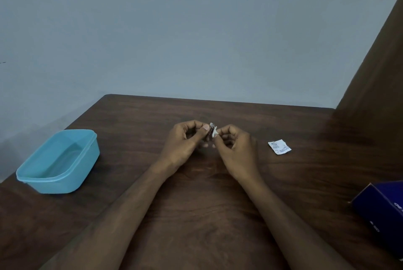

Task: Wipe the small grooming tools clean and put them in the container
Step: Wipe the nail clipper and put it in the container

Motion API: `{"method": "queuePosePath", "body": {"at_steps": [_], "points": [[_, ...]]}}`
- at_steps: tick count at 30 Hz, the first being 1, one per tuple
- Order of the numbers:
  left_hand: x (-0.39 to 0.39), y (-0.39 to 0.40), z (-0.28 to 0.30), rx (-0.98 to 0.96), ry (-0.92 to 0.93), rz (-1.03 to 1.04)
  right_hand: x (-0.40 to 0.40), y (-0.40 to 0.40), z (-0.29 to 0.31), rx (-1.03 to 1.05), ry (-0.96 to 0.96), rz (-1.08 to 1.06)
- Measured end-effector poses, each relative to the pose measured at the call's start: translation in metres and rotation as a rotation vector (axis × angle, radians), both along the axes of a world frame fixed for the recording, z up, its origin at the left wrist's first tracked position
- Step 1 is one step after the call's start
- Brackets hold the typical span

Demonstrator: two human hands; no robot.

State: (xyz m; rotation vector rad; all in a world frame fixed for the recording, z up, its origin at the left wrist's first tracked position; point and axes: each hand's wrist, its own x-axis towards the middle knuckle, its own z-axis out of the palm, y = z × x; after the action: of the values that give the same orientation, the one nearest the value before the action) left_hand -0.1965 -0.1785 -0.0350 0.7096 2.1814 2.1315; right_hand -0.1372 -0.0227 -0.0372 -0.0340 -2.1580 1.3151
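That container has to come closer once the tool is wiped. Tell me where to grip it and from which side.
Take the blue container by its long right-hand wall, just under the protruding rim, coming from the right where the left hand is nearest. It stands upright and open, lid off, so a thumb can hook inside the wall with fingers outside; the rim should stop the grip from slipping.

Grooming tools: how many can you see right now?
1: a small metal tool held between the left hand and right hand. The container looks empty; others may be hidden.
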Motion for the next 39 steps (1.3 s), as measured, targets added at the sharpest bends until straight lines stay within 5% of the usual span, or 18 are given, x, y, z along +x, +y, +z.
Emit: {"method": "queuePosePath", "body": {"at_steps": [15, 27, 39], "points": [[0.006, 0.002, 0.0, -0.271, 0.15, 0.134, -0.005, 0.006, -0.004, -0.005, -0.076, -0.072], [0.01, -0.001, 0.003, -0.231, 0.164, 0.123, 0.002, 0.003, 0.001, 0.141, -0.019, -0.088], [0.006, -0.003, 0.002, -0.183, 0.096, 0.127, 0.007, 0.017, 0.007, 0.066, -0.011, -0.346]]}}
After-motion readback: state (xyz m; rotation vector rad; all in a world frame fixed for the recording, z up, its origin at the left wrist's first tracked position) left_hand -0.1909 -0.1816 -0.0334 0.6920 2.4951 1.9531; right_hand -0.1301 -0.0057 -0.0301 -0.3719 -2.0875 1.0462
